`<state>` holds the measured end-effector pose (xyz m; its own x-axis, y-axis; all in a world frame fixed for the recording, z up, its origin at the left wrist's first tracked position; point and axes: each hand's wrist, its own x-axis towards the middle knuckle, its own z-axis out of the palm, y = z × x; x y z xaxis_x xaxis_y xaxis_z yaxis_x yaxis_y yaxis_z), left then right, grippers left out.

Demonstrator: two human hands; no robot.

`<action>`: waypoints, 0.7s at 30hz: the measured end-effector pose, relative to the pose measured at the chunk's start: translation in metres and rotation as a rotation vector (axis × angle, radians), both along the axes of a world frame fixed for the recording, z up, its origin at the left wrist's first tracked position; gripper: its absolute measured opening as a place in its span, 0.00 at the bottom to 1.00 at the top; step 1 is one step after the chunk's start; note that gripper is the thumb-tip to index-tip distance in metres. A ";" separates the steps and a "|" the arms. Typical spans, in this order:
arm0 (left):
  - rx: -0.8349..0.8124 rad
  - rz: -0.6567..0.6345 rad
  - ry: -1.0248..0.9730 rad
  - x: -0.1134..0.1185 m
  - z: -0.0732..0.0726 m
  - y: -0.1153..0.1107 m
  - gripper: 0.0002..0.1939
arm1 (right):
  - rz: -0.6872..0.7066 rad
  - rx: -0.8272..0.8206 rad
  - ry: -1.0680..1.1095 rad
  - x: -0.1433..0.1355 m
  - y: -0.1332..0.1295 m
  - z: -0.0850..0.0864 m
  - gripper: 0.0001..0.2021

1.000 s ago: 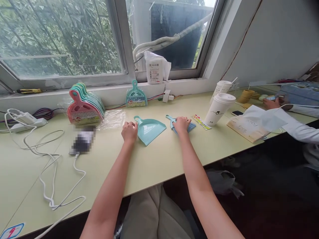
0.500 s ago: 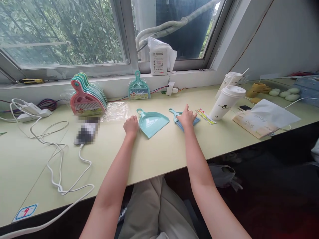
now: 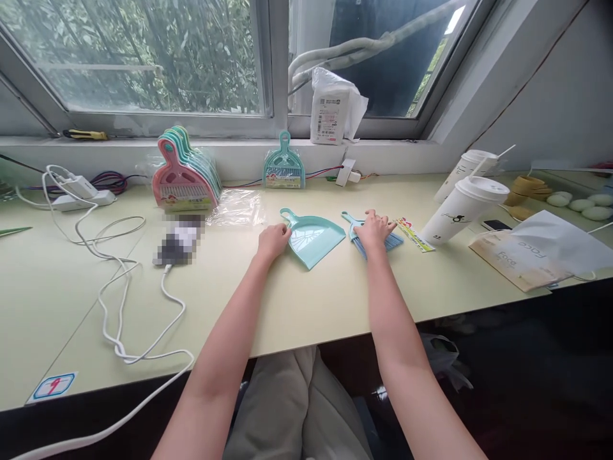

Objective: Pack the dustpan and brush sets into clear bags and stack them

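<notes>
A light teal dustpan [image 3: 318, 239] lies flat on the table, its looped handle toward the window. My left hand [image 3: 274, 241] is closed at its left edge, with the fingertips against the rim. To the right of the dustpan is a small hand brush [image 3: 393, 241] with a teal handle and blue bristles. My right hand [image 3: 376, 231] rests over this brush, thumb on one side and bent fingers on the other, hiding its middle. A colourful label card [image 3: 416, 235] lies just right of the brush.
Packed dustpan sets [image 3: 186, 176] stand at the back left beside clear plastic wrap [image 3: 239, 207]; another set [image 3: 284, 167] leans against the wall. White cups [image 3: 457, 214] and a paper bag [image 3: 522, 255] are at right. A white cable [image 3: 119, 306] loops across the left.
My right hand has lowered its raised finger and closed around the brush. My left hand has come against the dustpan's edge. The view has turned slightly left.
</notes>
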<state>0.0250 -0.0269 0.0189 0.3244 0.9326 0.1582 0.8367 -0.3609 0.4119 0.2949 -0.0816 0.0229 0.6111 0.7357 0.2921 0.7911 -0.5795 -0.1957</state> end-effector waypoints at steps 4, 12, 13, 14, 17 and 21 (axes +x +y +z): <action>0.008 0.004 -0.003 0.000 -0.001 0.000 0.17 | 0.037 -0.011 -0.015 0.001 0.001 -0.002 0.20; 0.024 0.029 0.004 0.001 0.000 -0.001 0.17 | 0.030 0.085 0.109 0.003 -0.002 0.005 0.16; 0.027 0.036 0.003 0.002 0.000 -0.002 0.17 | 0.025 0.131 0.147 0.002 -0.003 0.009 0.17; 0.028 0.041 0.004 0.003 0.000 -0.003 0.18 | 0.031 0.180 0.185 -0.002 -0.003 0.013 0.18; 0.044 -0.014 0.015 0.010 0.001 -0.009 0.19 | 0.135 0.256 0.236 -0.023 -0.002 0.022 0.20; -0.035 -0.328 -0.057 0.022 0.006 -0.023 0.24 | 0.399 0.140 0.185 -0.062 0.001 0.022 0.21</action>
